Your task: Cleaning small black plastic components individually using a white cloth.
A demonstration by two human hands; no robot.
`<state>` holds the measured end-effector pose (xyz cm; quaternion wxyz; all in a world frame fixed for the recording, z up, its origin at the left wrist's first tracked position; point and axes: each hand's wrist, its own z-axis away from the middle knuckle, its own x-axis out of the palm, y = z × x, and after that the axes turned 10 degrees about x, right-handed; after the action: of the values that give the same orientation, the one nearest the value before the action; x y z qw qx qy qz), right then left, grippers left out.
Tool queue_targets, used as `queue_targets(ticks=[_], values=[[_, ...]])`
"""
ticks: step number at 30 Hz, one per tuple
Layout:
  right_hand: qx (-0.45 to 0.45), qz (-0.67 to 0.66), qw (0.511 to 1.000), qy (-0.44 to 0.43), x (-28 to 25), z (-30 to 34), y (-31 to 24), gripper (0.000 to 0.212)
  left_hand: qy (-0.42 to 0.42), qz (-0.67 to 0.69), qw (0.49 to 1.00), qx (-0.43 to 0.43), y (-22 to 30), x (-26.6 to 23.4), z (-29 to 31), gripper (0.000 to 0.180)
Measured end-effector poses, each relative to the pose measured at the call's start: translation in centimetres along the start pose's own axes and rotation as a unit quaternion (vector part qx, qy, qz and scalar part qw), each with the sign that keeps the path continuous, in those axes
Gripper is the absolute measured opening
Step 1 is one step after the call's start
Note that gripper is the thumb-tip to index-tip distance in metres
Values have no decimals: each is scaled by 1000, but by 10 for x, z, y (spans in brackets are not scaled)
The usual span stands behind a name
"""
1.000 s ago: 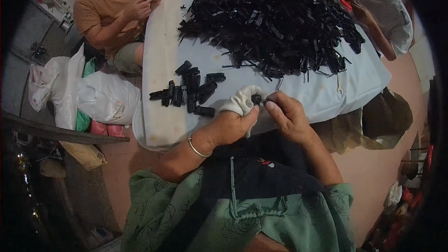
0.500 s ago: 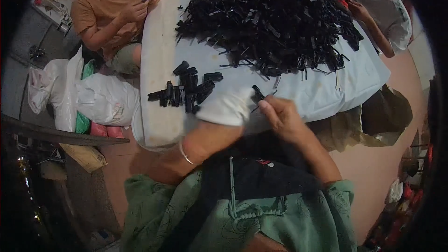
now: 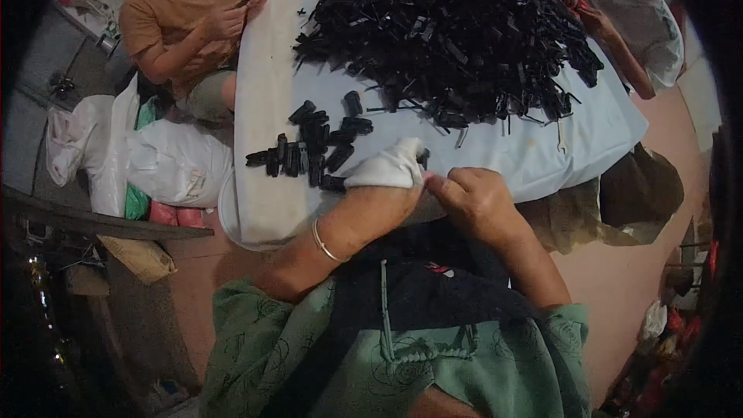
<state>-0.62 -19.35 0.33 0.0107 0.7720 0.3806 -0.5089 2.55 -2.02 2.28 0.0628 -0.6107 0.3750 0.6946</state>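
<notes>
My left hand (image 3: 379, 197) grips a white cloth (image 3: 387, 168) at the near edge of a pale blue table (image 3: 263, 193). A small black plastic part (image 3: 422, 158) pokes out of the cloth. My right hand (image 3: 476, 197) meets the left one, its fingertips pinched at the cloth's edge. Just left of the cloth lies a small cluster of short black parts (image 3: 309, 147). A large heap of black plastic pieces (image 3: 457, 31) fills the far half of the table.
A person in an orange shirt (image 3: 186, 23) sits at the far left of the table, handling something small. Another person's arm (image 3: 596, 27) reaches in at the far right. White plastic bags (image 3: 147, 155) lie on the floor to the left.
My hands have stayed at the table's near edge, shifting slightly. The cloth moved toward the cluster of parts and back, and my right fingertips now pinch at it.
</notes>
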Motion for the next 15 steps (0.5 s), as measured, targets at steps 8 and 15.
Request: queue_targets(ticks=[8,15], values=[[308,-265,907,113,18,1,-1,19,-11,550,834,-27,0,5,5,29],[315,-384,867,-30,12,2,-1,26,97,469,878,8,0,22,12,32]])
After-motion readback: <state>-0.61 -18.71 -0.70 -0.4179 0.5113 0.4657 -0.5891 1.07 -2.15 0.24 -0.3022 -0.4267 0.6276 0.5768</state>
